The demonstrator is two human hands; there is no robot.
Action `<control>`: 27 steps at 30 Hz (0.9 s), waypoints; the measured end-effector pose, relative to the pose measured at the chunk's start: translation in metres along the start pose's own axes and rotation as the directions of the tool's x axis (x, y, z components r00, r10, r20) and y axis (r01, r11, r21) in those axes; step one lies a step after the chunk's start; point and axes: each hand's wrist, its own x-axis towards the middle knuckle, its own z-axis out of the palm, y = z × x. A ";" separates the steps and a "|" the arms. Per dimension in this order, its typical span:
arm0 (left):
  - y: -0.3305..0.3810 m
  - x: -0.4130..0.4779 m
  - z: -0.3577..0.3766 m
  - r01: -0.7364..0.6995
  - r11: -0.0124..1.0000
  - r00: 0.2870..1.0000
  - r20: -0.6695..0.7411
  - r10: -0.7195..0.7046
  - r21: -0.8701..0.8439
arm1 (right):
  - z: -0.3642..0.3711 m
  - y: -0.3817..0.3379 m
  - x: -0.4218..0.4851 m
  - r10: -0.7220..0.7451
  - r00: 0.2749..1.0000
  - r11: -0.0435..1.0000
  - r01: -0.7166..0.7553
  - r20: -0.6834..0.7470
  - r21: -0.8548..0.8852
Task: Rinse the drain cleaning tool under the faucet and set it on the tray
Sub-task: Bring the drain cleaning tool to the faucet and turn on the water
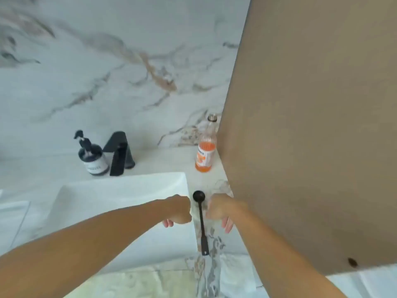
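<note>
The drain cleaning tool (201,220) is a slim black stick with a round scoop end and a flat tail. It lies flat on the marble counter strip just right of the white sink (120,188), scoop end pointing away from me. My left hand (178,209) hovers at the sink's right rim, left of the tool, fingers bent down and holding nothing. My right hand (223,209) sits just right of the tool, fingers also hanging down, empty. Neither hand touches the tool. The black faucet (119,153) stands behind the sink with no water visible. No tray is in view.
A dark soap pump bottle (92,158) stands left of the faucet. A clear bottle with orange liquid (205,151) stands at the back right of the counter. A large brown panel (311,125) fills the right side, close to my right arm.
</note>
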 end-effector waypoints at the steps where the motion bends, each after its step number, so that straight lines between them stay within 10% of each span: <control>1: 0.003 0.014 0.006 0.014 1.000 0.999 -0.029 -0.015 -0.021 | 0.007 0.005 0.011 -0.013 1.000 0.999 0.013 -0.001 0.046; 10: 0.018 0.110 0.044 0.121 0.913 0.957 -0.199 -0.212 -0.389 | 0.067 0.037 0.081 -0.006 0.966 0.940 0.094 -0.258 0.328; 16: 0.008 0.124 0.052 0.100 0.591 0.941 -0.116 -0.317 -0.800 | 0.079 0.044 0.085 -0.081 0.947 0.951 0.167 -0.311 0.261; 27: -0.049 0.071 0.048 -0.030 0.202 0.987 -0.061 -0.149 -0.979 | 0.101 -0.009 0.061 -0.226 0.938 0.880 0.313 -0.264 0.357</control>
